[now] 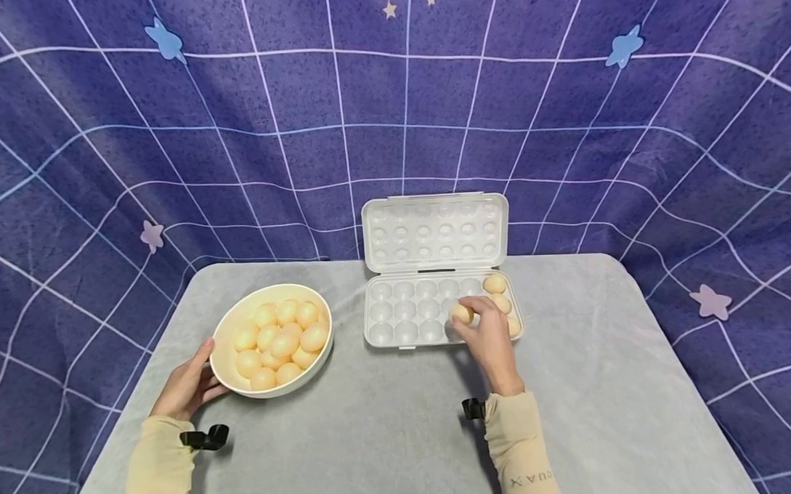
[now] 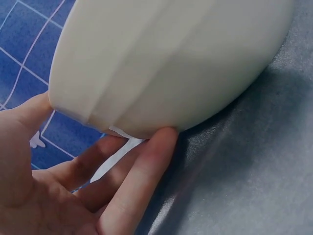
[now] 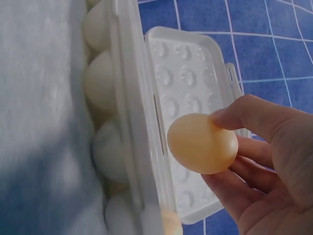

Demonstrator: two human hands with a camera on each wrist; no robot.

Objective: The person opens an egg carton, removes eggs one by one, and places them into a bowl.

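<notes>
My right hand (image 1: pixel 489 338) pinches a pale brown egg (image 3: pixel 203 143) between thumb and fingers, over the right half of a white egg box (image 1: pixel 405 332). Its lid (image 1: pixel 436 235) is raised at the back. Three eggs sit in the box's rightmost column, the front egg (image 1: pixel 513 326) partly behind my hand. On the left, my left hand (image 1: pixel 183 385) grips a cream bowl (image 1: pixel 224 355) heaped with several eggs (image 1: pixel 284 344). In the left wrist view the thumb is at the bowl's rim and the fingertips (image 2: pixel 164 139) touch its outer side lower down.
A grey-covered table (image 1: pixel 389 436) carries the bowl and the egg box. Behind it and at both sides hangs a blue curtain (image 1: pixel 379 153) with a white grid and stars. A black wrist mount (image 1: pixel 206 437) sits on the left sleeve, another (image 1: pixel 473 408) on the right.
</notes>
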